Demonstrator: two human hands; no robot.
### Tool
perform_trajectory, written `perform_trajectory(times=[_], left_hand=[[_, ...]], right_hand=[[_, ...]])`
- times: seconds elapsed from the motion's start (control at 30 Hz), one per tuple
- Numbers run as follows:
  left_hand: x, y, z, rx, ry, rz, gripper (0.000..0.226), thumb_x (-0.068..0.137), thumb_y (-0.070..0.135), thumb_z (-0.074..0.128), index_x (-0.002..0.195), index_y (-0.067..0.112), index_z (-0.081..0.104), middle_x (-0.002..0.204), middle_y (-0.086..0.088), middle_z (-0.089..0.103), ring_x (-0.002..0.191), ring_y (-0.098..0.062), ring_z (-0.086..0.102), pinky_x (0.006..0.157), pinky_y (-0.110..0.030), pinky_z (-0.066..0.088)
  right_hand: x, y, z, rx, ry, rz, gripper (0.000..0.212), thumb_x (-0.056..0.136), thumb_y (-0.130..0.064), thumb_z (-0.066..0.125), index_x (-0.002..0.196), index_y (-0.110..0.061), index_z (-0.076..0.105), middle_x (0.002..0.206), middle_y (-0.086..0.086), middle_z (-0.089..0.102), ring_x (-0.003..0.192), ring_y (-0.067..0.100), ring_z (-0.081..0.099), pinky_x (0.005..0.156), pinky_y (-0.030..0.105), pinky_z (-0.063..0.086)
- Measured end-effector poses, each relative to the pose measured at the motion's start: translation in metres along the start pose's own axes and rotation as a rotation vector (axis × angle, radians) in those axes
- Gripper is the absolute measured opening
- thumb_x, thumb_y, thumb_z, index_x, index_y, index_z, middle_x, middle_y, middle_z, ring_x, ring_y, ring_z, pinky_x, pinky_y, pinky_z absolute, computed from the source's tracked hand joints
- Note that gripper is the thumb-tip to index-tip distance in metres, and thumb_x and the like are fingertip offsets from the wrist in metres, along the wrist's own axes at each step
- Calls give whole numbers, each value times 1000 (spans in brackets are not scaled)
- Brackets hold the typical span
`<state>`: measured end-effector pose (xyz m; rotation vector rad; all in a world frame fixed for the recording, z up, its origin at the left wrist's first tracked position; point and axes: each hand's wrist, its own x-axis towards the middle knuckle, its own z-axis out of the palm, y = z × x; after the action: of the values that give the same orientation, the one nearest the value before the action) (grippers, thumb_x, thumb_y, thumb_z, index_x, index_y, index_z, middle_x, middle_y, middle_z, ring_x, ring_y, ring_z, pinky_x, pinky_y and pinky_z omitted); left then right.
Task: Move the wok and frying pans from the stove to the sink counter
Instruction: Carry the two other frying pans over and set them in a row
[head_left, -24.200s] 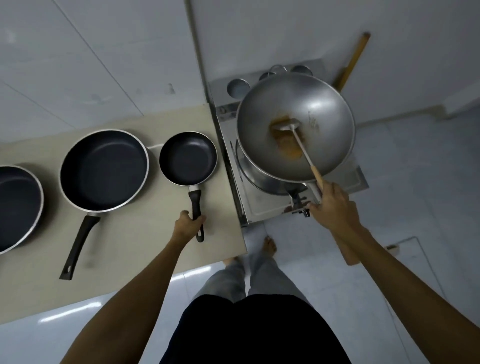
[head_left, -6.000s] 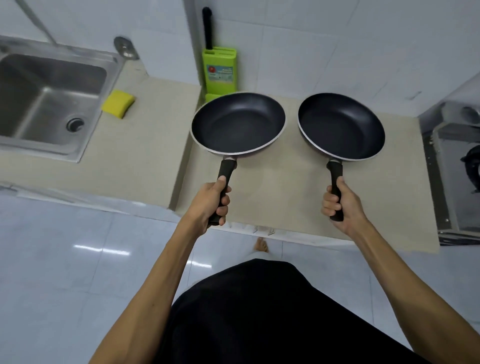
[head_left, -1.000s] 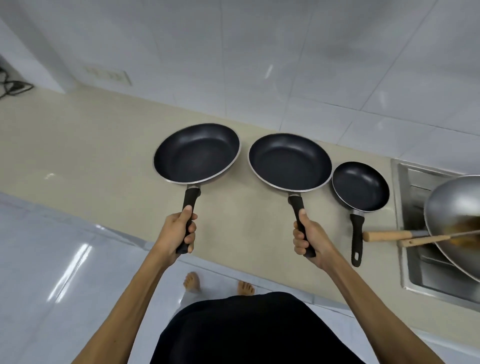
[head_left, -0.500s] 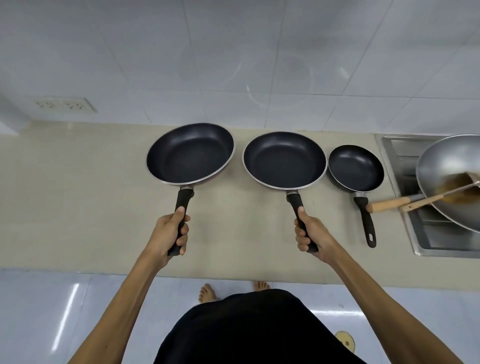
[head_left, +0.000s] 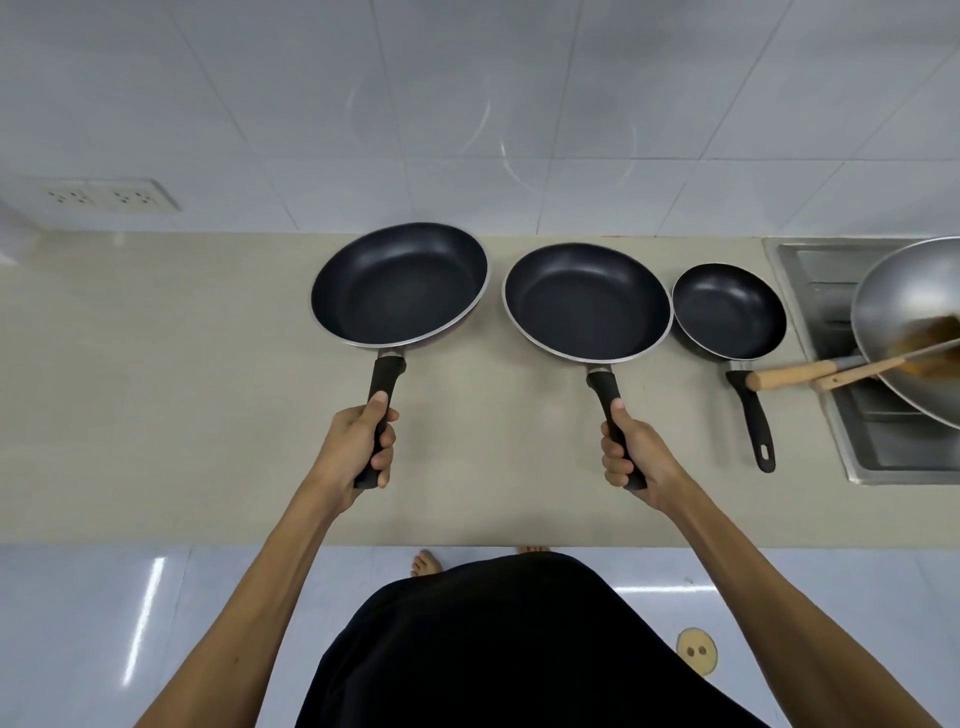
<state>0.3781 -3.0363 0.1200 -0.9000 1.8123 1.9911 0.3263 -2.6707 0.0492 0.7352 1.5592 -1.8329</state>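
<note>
My left hand (head_left: 358, 447) grips the black handle of a large black frying pan (head_left: 400, 285), held just over the beige counter (head_left: 182, 374). A second large frying pan (head_left: 587, 301) is in my right hand (head_left: 631, 452), which grips its handle to the right of the first. A small black frying pan (head_left: 730, 310) rests on the counter further right, its handle pointing toward me. At the right edge, a steel wok (head_left: 909, 312) with brown residue sits over the metal sink (head_left: 878, 447). A wooden-handled spatula (head_left: 852, 375) lies in the wok.
A white tiled wall runs behind the counter, with wall sockets (head_left: 104, 196) at the far left. The counter's front edge lies just past my hands, and glossy floor and my bare feet show below it. The wok's wooden handle (head_left: 789, 373) reaches over the small pan's handle.
The view has swung to face the counter squarely. Both large pans have come slightly lower and closer to the counter beside the small pan. My grips are unchanged.
</note>
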Motion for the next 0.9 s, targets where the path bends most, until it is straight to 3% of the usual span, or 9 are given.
perform_trajectory(times=[0.3,0.57,0.9], left_hand=[[16,2,-12,56,-46,-21,39,104,45,49,96,7,58,54,4,45,36,-12,34,34,-23,36],[29,2,-17,105,-62,-38,39,105,43,48,95,7,58,53,4,45,36,-12,35,33,-23,36],[45,7,-15,91,-70,-52,38,105,41,48,96,6,58,52,5,46,37,-11,35,33,-23,37]], right_hand=[[10,34,6,-239,108,-61,52,92,-59,66,70,-16,45,52,1,43,38,16,38,40,25,38],[12,41,8,-377,158,-104,40,94,-44,70,88,-10,50,56,4,51,39,17,46,42,29,48],[10,39,12,-422,229,-91,41,93,-46,70,86,-10,51,59,7,54,43,21,51,44,31,51]])
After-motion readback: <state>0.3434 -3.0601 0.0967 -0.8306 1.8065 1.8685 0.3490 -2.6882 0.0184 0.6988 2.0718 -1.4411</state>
